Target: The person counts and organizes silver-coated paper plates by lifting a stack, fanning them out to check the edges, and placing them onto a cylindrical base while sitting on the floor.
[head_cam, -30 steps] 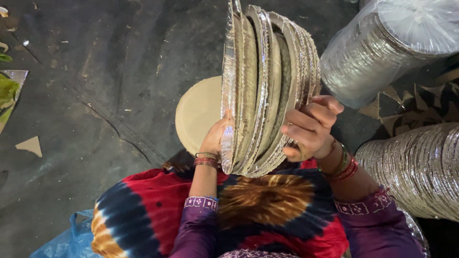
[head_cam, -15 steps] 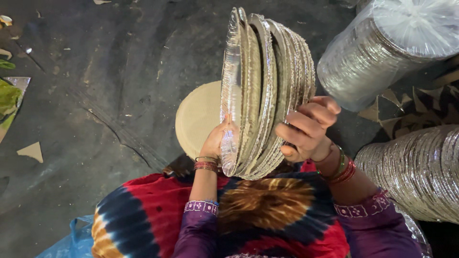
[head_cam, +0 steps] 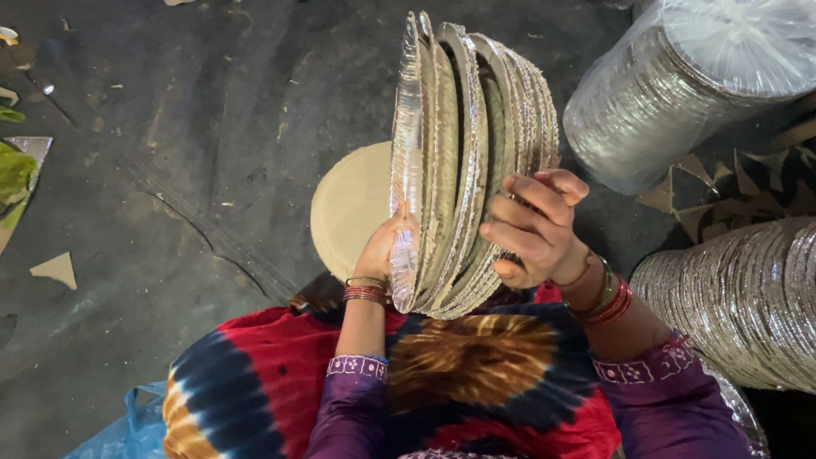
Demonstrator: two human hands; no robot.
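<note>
Item: fanned stack of silver paper plates, on edge, clamped between my left hand and right hand; barely shifted since a second ago. Wrapped plate roll beside.

Dark floor with cardboard scraps, wrapped plate stacks.

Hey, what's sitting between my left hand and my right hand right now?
In the head view, an upright stack of silver foil-lined paper plates stands on edge between the left hand and right hand, which press it from either side.
</note>
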